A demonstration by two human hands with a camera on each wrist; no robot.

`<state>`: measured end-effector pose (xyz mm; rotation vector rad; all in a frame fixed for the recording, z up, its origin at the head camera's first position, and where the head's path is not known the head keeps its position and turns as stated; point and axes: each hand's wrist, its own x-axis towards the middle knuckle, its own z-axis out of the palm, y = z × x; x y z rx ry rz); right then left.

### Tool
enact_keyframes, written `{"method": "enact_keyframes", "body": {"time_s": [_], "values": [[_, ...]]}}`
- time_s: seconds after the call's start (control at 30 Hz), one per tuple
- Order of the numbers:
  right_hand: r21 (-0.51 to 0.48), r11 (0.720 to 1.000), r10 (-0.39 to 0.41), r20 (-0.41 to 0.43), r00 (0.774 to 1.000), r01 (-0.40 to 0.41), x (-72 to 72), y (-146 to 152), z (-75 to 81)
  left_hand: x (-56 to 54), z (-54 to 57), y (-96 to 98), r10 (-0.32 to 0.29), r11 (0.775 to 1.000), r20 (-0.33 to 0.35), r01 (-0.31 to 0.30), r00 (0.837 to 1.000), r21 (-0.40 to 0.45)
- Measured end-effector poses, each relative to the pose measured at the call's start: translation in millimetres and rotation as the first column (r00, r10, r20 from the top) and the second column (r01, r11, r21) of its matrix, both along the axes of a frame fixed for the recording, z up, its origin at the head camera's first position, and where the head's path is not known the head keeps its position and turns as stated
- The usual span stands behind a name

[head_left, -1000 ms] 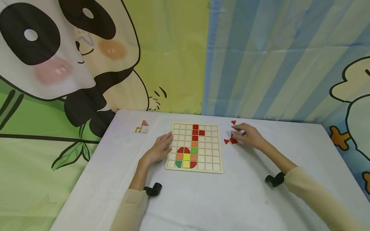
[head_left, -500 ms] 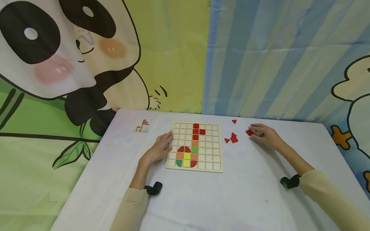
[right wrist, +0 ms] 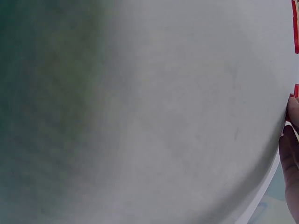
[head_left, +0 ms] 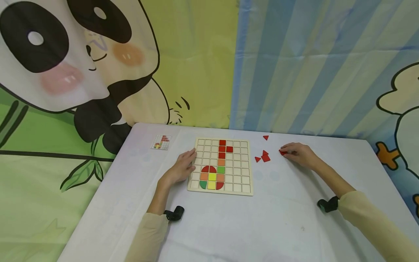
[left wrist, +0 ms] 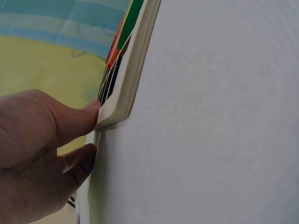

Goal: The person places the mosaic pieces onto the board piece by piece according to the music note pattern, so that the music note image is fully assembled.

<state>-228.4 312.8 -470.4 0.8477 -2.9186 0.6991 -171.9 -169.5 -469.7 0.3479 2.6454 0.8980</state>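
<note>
In the head view a pale wooden grid board [head_left: 237, 163] lies mid-table, with red, orange, yellow and green tiles set in some cells. My left hand [head_left: 180, 167] rests along its left edge, fingers extended; in the left wrist view the thumb [left wrist: 84, 119] touches the board's edge [left wrist: 128, 88]. To the right of the loose pieces, my right hand [head_left: 300, 154] pinches a small red tile [head_left: 282, 153] low over the cloth, partly hidden by the fingers. Only its fingers [right wrist: 289, 154] show at the right border of the right wrist view.
Between board and right hand lie a red square [head_left: 266, 158] and red triangles, one at the back [head_left: 266, 137] and one nearer the board [head_left: 258, 159]. A small pattern card [head_left: 161, 142] sits at the back left. A printed curtain [head_left: 294, 72] borders the table's far edge.
My right hand has moved right from the loose pieces with a red tile; over the last half second the tile has turned in the fingers. The left hand has stayed at the board.
</note>
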Motion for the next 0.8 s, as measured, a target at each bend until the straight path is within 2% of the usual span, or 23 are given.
{"method": "enact_keyframes", "body": {"time_s": [0.17,0.27,0.4,0.53,0.67,0.8], "values": [[-0.011,1.000,-0.001,-0.036,0.999,0.000,-2.7,-3,-2.4,0.0,-0.1,0.2,0.002,1.000,-0.001,-0.002,1.000,0.011],[-0.061,0.998,-0.011,0.011,1.000,0.012,-1.5,-17,2.3,0.3,-0.4,0.6,0.004,1.000,0.004,-0.005,1.000,0.013],[-0.167,0.986,0.032,0.100,0.994,-0.015,4.8,-56,15.6,0.7,-1.3,0.4,0.012,1.000,-0.002,-0.012,1.000,0.004],[-0.251,0.963,0.126,0.110,0.986,-0.095,10.8,-101,23.1,0.7,-0.7,-0.1,0.008,1.000,-0.010,-0.007,1.000,0.008],[-0.313,0.944,0.155,0.132,0.979,-0.107,11.9,-134,21.3,0.5,-0.4,-1.0,0.004,1.000,-0.006,-0.004,1.000,0.018],[-0.324,0.941,0.151,0.142,0.978,-0.098,9.2,-154,16.3,-0.2,-0.7,-0.8,0.010,1.000,0.003,-0.010,1.000,0.014]]}}
